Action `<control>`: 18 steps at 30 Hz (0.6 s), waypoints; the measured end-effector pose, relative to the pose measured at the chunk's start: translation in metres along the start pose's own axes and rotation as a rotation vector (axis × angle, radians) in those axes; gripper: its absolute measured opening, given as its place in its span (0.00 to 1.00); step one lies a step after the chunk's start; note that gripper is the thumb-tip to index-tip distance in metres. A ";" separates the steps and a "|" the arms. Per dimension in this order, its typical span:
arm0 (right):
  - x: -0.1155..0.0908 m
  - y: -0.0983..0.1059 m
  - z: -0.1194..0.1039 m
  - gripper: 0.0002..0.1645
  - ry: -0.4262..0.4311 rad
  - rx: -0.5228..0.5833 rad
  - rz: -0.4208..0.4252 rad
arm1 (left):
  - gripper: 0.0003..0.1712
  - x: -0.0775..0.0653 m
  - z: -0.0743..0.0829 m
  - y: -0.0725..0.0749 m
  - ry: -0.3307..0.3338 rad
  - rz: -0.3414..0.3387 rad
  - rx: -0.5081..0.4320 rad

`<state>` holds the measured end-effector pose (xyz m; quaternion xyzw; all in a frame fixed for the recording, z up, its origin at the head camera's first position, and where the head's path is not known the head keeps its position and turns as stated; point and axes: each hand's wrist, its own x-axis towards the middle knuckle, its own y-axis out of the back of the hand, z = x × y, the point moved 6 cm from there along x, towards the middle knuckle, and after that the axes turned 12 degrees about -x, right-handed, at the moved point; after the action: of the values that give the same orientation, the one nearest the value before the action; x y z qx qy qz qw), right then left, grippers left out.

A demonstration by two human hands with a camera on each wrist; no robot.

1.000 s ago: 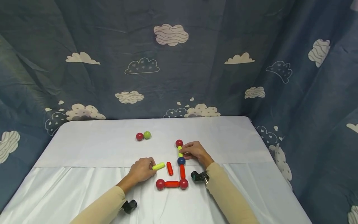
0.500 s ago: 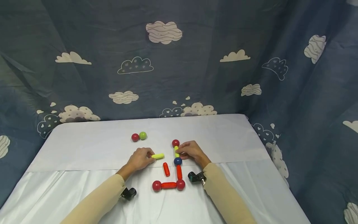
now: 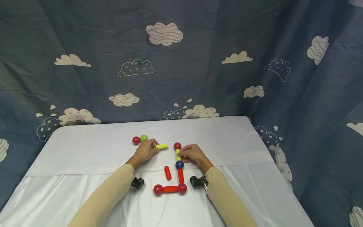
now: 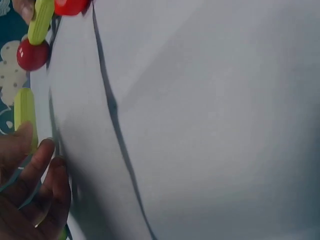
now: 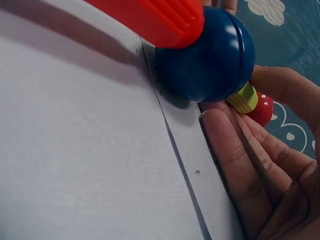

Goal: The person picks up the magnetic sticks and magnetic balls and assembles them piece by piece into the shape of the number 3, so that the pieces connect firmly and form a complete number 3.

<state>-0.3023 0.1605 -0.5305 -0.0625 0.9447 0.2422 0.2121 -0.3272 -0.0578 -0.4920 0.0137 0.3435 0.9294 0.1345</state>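
Observation:
In the head view my left hand (image 3: 145, 150) pinches one end of a loose yellow rod (image 3: 161, 146), its free end pointing right toward the red ball (image 3: 177, 146) that tops a chain of balls and rods. The left wrist view also shows that yellow rod (image 4: 24, 107) between thumb and fingers. My right hand (image 3: 195, 154) holds the chain's upper yellow rod (image 3: 178, 154), between the top red ball and a blue ball (image 3: 179, 165). Below the blue ball come a red rod (image 3: 181, 176), a corner red ball (image 3: 182, 189), another red rod (image 3: 170, 189) and an end red ball (image 3: 158, 190).
A loose red rod (image 3: 168, 173) lies inside the chain's bend. Beyond the left hand sit another red ball (image 3: 136, 140) and a green ball (image 3: 144, 138), side by side. White cloth (image 3: 85, 148) covers the table, and a cloud-patterned curtain (image 3: 187, 75) hangs behind.
My left hand has carried the yellow rod away from me, from beside the loose red rod to near the top red ball. The right hand keeps its hold on the chain. The head view shifted slightly.

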 end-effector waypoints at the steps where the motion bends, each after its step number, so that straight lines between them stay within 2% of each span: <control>1: 0.000 0.000 0.001 0.17 -0.007 0.002 -0.001 | 0.12 0.002 -0.001 0.000 -0.001 0.007 -0.006; 4: -0.001 -0.001 0.001 0.17 -0.009 -0.003 -0.002 | 0.12 0.005 -0.003 0.001 0.003 0.020 -0.020; 10: -0.001 -0.002 0.000 0.17 -0.008 -0.012 -0.003 | 0.12 0.009 -0.001 0.001 0.000 -0.011 -0.025; 18: 0.002 0.000 0.002 0.18 0.006 0.013 -0.005 | 0.11 0.013 0.008 -0.010 0.007 -0.021 -0.003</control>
<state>-0.3032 0.1612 -0.5327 -0.0644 0.9467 0.2354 0.2102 -0.3360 -0.0419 -0.4929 0.0067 0.3426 0.9285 0.1433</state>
